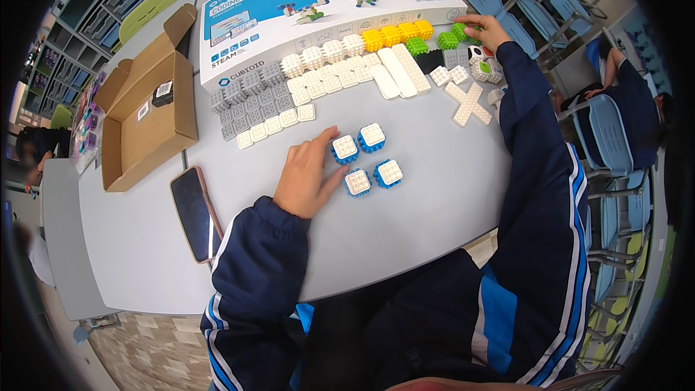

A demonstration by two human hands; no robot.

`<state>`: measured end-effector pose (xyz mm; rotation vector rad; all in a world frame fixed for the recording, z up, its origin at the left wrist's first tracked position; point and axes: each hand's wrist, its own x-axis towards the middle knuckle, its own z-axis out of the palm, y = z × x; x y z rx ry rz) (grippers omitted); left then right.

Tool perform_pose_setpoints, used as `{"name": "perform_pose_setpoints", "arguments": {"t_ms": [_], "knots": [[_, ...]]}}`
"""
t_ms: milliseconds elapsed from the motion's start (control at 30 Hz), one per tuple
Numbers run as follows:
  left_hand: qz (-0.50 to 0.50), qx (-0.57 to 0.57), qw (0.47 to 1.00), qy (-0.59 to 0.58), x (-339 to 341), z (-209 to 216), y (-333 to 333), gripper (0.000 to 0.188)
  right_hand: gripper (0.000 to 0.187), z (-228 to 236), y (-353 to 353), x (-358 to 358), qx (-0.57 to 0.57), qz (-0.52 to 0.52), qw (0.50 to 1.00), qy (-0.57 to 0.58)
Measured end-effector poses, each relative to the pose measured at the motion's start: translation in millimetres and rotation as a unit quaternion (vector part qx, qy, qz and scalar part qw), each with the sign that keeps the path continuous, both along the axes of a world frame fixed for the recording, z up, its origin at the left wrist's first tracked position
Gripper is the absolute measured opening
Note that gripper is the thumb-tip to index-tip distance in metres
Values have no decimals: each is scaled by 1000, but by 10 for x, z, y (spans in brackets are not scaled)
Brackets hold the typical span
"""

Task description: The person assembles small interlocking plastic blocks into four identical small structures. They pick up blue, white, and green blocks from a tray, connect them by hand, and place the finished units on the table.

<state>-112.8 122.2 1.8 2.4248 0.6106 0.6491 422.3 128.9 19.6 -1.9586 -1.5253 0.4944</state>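
Observation:
Four small pieces, each a white square plate set on a blue studded block, stand in a loose square before me: a far left block (345,148), a far right block (372,137), a near left block (357,182) and a near right block (389,172). My left hand (305,174) rests beside the two left ones, its thumb and forefinger spread and nothing held. At the far right, my right hand (486,31) has its fingertips closed around a green studded block (459,30). Other green blocks (447,40) sit beside it.
A large printed box (239,65) lies at the back. Along it stand yellow (398,34), white (333,51) and grey blocks (253,83), flat plates, and a white cross piece (469,103). An open cardboard box (148,127) and a phone (194,213) are at left.

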Motion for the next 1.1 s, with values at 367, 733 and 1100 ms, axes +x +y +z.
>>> {"name": "perform_pose_setpoints", "arguments": {"t_ms": [367, 733, 1100], "knots": [[13, -2, 1000, 8, 3, 33, -15, 60, 34, 259, -104, -234, 97, -30, 988, -118], [18, -9, 1000, 0, 0, -11, -12, 62, 46, 858, -727, -1920, 311, 214, 912, -161], [25, -6, 1000, -17, -5, -33, -13, 60, 40, 466, -751, -3128, 223, 261, 938, 39]]}}
